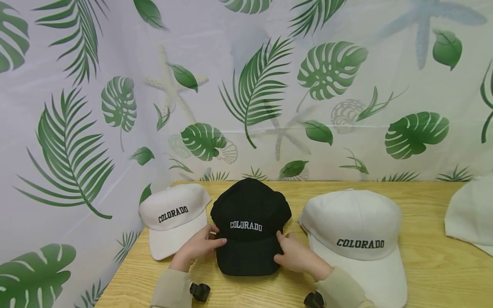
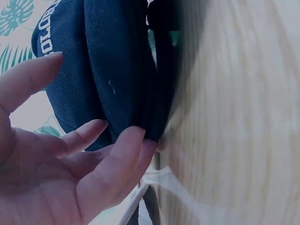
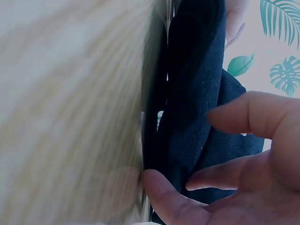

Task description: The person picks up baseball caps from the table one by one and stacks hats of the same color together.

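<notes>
A black baseball cap (image 1: 246, 256) with white COLORADO lettering sits on the wooden table, its brim facing me. At its left side, my left hand (image 1: 198, 246) touches it where crown and brim meet. In the left wrist view the fingertips (image 2: 133, 136) rest at the cap's edge, the thumb held apart from them. My right hand (image 1: 296, 252) is at the opposite side. The right wrist view has its fingertips (image 3: 152, 178) low by the brim edge, close to the table, with the thumb (image 3: 225, 115) up beside the brim. Neither hand's fingers curl round the cap.
A white COLORADO cap (image 1: 173, 214) stands left of the black one and a larger white COLORADO cap (image 1: 354, 226) right of it. Another white cap (image 1: 471, 211) is cut off at the right edge. A leaf-printed curtain (image 1: 269, 162) hangs behind the wooden table (image 1: 435, 273).
</notes>
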{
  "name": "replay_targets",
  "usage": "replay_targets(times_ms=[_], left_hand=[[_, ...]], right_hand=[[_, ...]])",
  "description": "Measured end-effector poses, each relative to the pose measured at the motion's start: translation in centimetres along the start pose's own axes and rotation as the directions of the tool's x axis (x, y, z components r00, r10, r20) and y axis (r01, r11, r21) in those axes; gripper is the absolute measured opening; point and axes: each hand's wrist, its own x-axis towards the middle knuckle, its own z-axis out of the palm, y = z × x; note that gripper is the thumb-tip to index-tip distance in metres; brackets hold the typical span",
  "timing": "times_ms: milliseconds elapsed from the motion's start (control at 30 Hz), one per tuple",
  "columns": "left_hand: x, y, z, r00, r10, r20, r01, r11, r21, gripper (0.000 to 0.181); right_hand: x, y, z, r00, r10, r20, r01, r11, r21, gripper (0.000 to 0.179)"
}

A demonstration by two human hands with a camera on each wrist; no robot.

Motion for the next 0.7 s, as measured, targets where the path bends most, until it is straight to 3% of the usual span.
replay_targets(times_ms=[267,400,467,567,633,700], left_hand=[[0.1,0.3,0.3,1.000,0.007,-0.004,-0.007,1.000,0.027,0.044],[-0.4,0.9,0.4,1.000,0.003,-0.016,-0.001,0.994,0.106,0.046],[-0.9,1.6,0.6,0.999,0.036,-0.025,-0.030,0.977,0.209,0.047],[-1.8,3.2,1.2,0.991,0.126,-0.045,-0.103,0.933,0.345,0.042],[-2.4,4.4,1.7,0.978,0.203,-0.045,-0.170,0.906,0.387,0.037],[-2.9,5.5,2.5,0.967,0.253,-0.023,-0.227,0.900,0.373,0.034]], right_hand=[[-0.1,0.1,-0.2,1.000,0.006,0.015,-0.006,1.000,-0.003,0.062],[-0.6,-0.2,-0.5,0.999,-0.014,0.049,0.016,0.999,-0.043,0.057],[-1.1,-0.6,-0.8,0.997,-0.031,0.072,0.036,0.997,-0.070,0.055],[-2.2,-1.7,-1.9,0.993,-0.076,0.090,0.081,0.995,-0.061,0.051],[-3.2,-2.3,-2.9,0.990,-0.121,0.071,0.123,0.992,-0.026,0.048],[-4.4,-2.8,-4.0,0.985,-0.166,0.043,0.166,0.986,0.004,0.046]])
